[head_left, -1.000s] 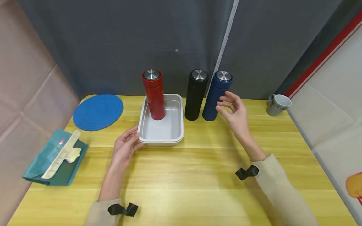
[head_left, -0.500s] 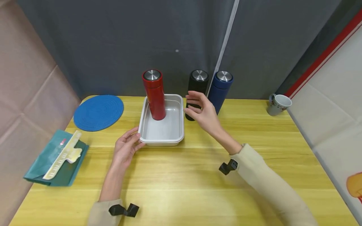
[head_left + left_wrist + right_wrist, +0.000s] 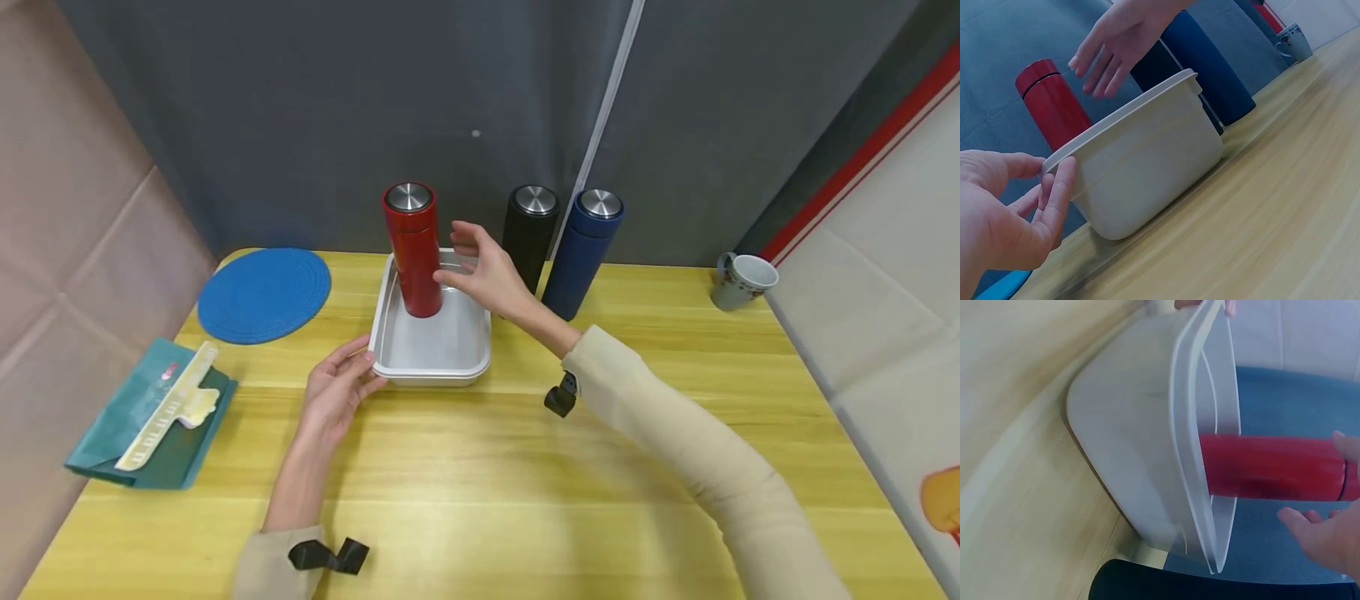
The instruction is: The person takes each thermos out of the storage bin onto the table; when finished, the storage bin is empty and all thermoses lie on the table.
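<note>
A red bottle [image 3: 412, 250] with a steel cap stands upright at the far end of a white tray [image 3: 480, 354] on the yellow table. My right hand [image 3: 474, 265] hovers just right of the bottle with spread, straight fingers and holds nothing. In the right wrist view the red bottle [image 3: 1272, 467] lies close to my fingers [image 3: 1325, 540], with a small gap between them. My left hand [image 3: 339, 385] rests against the tray's near left corner. The left wrist view shows its fingertips [image 3: 1063, 184] touching the tray [image 3: 1147, 162] under the rim, not curled round it.
A black bottle [image 3: 531, 229] and a blue bottle [image 3: 581, 250] stand right of the tray, behind my right forearm. A mug [image 3: 738, 279] sits at the far right. A blue round mat [image 3: 264, 293] and a teal cloth [image 3: 112, 433] with a cream clip [image 3: 172, 404] lie left.
My right hand has swept left from the blue bottle, past the black bottle, to beside the red bottle over the tray. My left hand has stayed at the tray's corner.
</note>
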